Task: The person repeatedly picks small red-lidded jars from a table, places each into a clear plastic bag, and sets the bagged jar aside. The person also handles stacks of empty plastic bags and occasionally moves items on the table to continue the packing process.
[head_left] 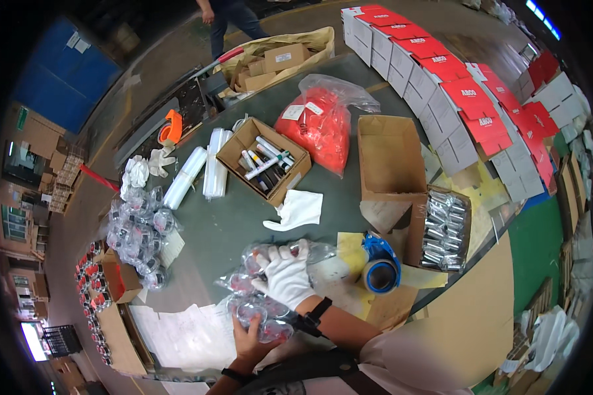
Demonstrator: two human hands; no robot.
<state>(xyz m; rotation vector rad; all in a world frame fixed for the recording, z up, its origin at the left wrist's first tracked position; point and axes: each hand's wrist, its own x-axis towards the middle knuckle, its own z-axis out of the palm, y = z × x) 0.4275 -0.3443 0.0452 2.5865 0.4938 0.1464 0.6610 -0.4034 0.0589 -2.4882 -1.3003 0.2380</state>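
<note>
Several round items in transparent plastic bags (249, 304), with red parts showing through, lie close in front of me on the dark green table. My left hand (252, 341), bare with a black band at the wrist, has its fingers wrapped round the nearest bagged items. Over the farther bagged items (254, 255) is my right hand (287, 275) in a white glove, its fingers curled down onto the plastic. What exactly is inside the bags is hard to make out. Beside the right hand stands a blue tape dispenser (381, 266) with a roll of tape.
A pile of bagged items (137, 230) sits at left, near rows of small red-and-black parts (93, 296). Farther off are a marker box (263, 161), a white glove (300, 210) and a red-filled bag (316, 125). Cartons (392, 158) and metal tubes (445, 230) flank the right.
</note>
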